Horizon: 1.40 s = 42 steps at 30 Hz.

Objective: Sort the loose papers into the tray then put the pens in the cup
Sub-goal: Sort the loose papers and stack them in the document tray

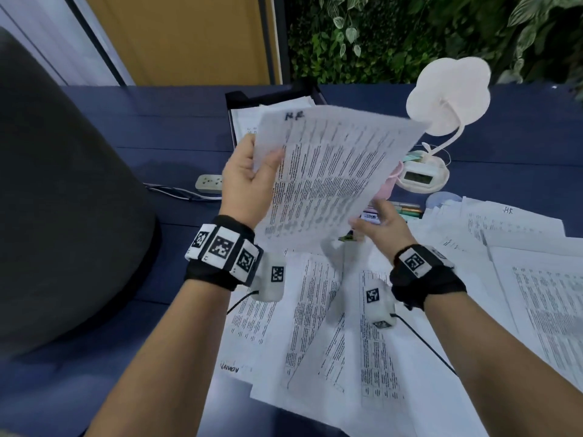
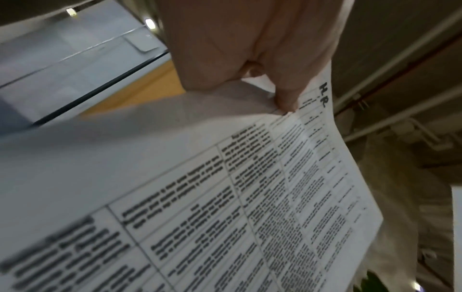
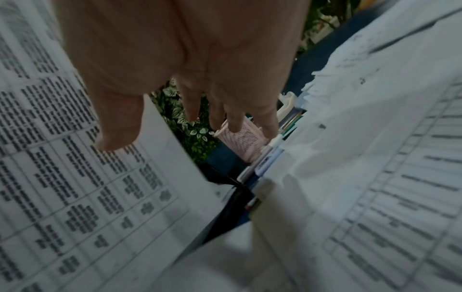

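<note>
Left wrist view shows the fingers [image 2: 287, 98] of the left hand [image 1: 249, 181] pinching the top corner of a printed sheet [image 1: 328, 175], thumb on the printed face beside a handwritten "HR" mark. That pinch sits at one corner only, so the sheet bows under its own weight. The right hand [image 1: 383, 223] hovers at the sheet's lower edge with its fingers loose and spread, holding nothing; whether its fingertips touch the paper cannot be told from these views.

The tray [image 1: 239, 99] serves as landmark: it stands at the far side of the counter [image 1: 157, 127], and the sheet is raised just in front of it and partly over it. Some papers already lie in the tray. To the right of the tray stand a white lamp [image 1: 448, 93] and a pink mesh cup [image 3: 240, 140]; pens [image 1: 407, 209] lie near the cup. Nearer the person than the tray, loose papers [image 1: 362, 326] cover the counter.

To do this step well, I would steady the lower edge with the right hand so the sheet flattens, carry it low over the tray's front wall, and square it to the papers inside before letting go. A one-corner grip may let the sheet fold or catch the wall. Many sheets remain, so the pens wait.
</note>
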Available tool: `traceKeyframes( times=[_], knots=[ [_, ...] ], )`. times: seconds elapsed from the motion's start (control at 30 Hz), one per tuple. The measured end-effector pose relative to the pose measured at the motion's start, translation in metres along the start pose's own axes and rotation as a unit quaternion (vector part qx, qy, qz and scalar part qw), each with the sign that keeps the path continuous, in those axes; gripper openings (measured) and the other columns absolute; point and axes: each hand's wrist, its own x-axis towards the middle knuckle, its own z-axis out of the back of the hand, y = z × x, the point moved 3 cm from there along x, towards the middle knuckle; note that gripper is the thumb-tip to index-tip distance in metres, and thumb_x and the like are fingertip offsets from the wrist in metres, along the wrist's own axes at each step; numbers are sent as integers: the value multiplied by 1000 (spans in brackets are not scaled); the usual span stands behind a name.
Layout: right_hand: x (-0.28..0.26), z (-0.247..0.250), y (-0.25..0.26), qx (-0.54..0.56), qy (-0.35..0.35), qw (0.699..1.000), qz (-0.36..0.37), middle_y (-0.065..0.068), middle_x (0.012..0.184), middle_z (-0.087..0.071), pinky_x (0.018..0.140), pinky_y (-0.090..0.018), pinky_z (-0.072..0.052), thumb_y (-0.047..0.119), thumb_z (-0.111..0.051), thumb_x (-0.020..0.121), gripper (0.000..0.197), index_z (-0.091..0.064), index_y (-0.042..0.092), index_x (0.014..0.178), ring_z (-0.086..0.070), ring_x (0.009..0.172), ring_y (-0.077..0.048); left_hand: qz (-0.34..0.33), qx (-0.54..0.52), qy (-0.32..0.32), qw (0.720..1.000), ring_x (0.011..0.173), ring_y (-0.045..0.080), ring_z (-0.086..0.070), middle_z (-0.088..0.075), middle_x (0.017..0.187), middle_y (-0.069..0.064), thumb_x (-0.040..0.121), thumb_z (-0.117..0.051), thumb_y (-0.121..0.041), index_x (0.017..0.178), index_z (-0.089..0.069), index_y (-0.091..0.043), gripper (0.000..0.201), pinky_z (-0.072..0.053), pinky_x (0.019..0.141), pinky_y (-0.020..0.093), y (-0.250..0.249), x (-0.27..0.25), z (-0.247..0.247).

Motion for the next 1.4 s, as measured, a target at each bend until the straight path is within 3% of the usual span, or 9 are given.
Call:
traceKeyframes(
  times=[0.17, 0.3, 0.47, 0.63, 0.77, 0.97, 1.07, 1.23, 1.4],
  knots=[
    [-7, -1, -1, 53, 42, 998, -18, 6, 96, -71, 81, -34, -52, 11, -61, 90, 16, -66, 25, 96, -67, 88, -9, 45, -62, -58, 995, 99, 11, -64, -65, 105, -4, 94, -54, -6, 103, -51, -18, 15, -52, 93, 34, 14, -2, 7],
    [-14, 4, -28, -9, 66, 993, -99, -11, 112, -67, 84, -37, -51, 12, -57, 93, 12, -65, 15, 101, -63, 96, -26, 136, 88, 1, 987, 110, 12, -60, -61, 115, -4, 94, -56, -16, 120, -44, -14, 28, -50, 96, 32, 49, -26, 1],
    [-23, 16, -75, -210, 121, 951, -192, -16, 120, -61, 87, -31, -46, 12, -51, 94, 22, -59, 0, 111, -57, 105, -27, 304, 247, 145, 909, 127, 24, -49, -49, 141, 9, 93, -54, -35, 147, -28, -14, 64, -43, 105, 43, 128, -73, -2],
    [-28, 19, -77, -272, 146, 926, -218, -13, 98, -58, 62, -25, -38, 9, -47, 93, 8, -55, 7, 93, -53, 87, -25, 400, 259, 143, 867, 81, 26, -57, -60, 99, 11, 91, -56, -17, 122, -45, -13, 33, -52, 77, 36, 164, -100, 0],
    [-20, 16, -68, -235, 126, 942, -206, -13, 106, -60, 78, -29, -42, 9, -47, 94, 9, -56, 9, 98, -55, 92, -25, 470, 174, 76, 862, 80, 30, -64, -65, 103, 17, 86, -63, -15, 98, -49, -19, 19, -57, 80, 49, 181, -109, 7],
    [1, -1, -45, -161, 83, 968, -176, -16, 120, -61, 86, -36, -50, 10, -44, 97, 26, -55, 5, 120, -59, 100, -30, 516, 55, 145, 842, 91, 27, -68, -65, 112, 10, 88, -66, -14, 114, -48, -13, 32, -59, 70, 42, 172, -104, 3],
    [13, -12, -34, -117, 62, 976, -175, -10, 95, -63, 47, -23, -49, 15, -41, 99, 23, -53, 9, 118, -56, 73, -26, 551, 28, 199, 810, 68, 21, -69, -63, 116, 11, 89, -64, -8, 125, -43, -13, 42, -53, 48, 25, 172, -103, 5],
    [25, -30, -19, 35, 97, 977, -188, -9, 108, -55, 40, -28, -53, -4, -45, 95, 28, -44, 10, 120, -64, 84, -31, 529, 77, 115, 837, 62, 20, -64, -49, 105, 4, 92, -56, 0, 138, -32, -7, 52, -53, 63, 31, 184, -84, 10],
    [48, -33, -22, 23, 8, 985, -173, -20, 87, -57, 38, -18, -49, -9, -44, 93, 22, -54, 11, 94, -58, 40, -8, 490, 129, 34, 861, 54, 18, -66, -60, 102, 16, 91, -57, 0, 134, -37, -2, 48, -60, 61, 33, 197, -58, 11]
  ],
)
